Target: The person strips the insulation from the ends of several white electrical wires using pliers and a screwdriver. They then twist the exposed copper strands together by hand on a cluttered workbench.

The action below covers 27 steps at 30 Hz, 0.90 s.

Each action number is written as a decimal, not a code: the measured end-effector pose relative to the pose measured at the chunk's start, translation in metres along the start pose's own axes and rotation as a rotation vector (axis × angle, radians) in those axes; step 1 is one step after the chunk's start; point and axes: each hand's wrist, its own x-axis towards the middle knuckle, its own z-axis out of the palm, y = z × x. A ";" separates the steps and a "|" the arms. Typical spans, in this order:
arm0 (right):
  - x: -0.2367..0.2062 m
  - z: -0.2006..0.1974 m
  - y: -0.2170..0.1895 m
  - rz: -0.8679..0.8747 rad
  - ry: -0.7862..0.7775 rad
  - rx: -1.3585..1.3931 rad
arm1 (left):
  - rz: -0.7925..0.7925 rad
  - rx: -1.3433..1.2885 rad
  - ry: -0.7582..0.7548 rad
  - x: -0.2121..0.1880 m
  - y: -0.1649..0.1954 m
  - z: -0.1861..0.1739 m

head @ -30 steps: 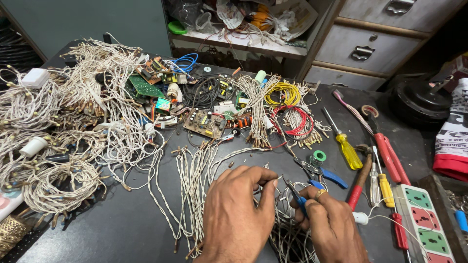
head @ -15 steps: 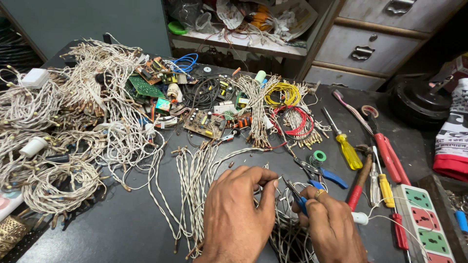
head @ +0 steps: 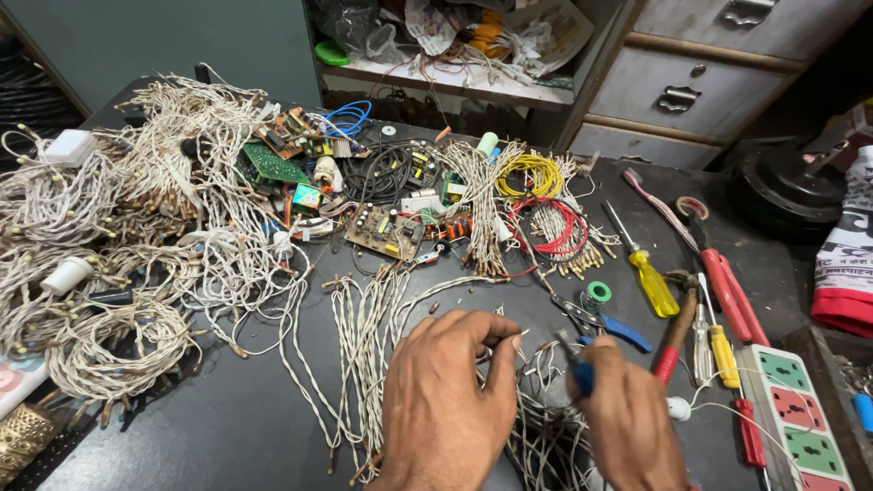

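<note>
**Hands deep in the wire tangle**

Now, the left hand [head: 450, 400] pinched a thin twisted white wire [head: 514, 338] between thumb and forefinger, low on the dark matte tabletop [head: 227, 427]. The right hand [head: 627, 418] closed its fingers round a blue-handled tool [head: 580, 368]; its tip was too small to read. Both wrists ran off the bottom edge.
</note>
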 end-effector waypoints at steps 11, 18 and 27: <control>0.009 -0.011 -0.035 0.549 -0.206 0.740 | -0.121 -0.149 -0.015 0.004 0.000 0.003; 0.009 -0.007 -0.030 0.598 -0.367 0.912 | -0.122 -0.199 -0.017 0.004 0.003 0.001; 0.005 0.006 -0.030 0.641 -0.272 1.020 | -0.075 -0.191 0.067 0.001 -0.003 0.010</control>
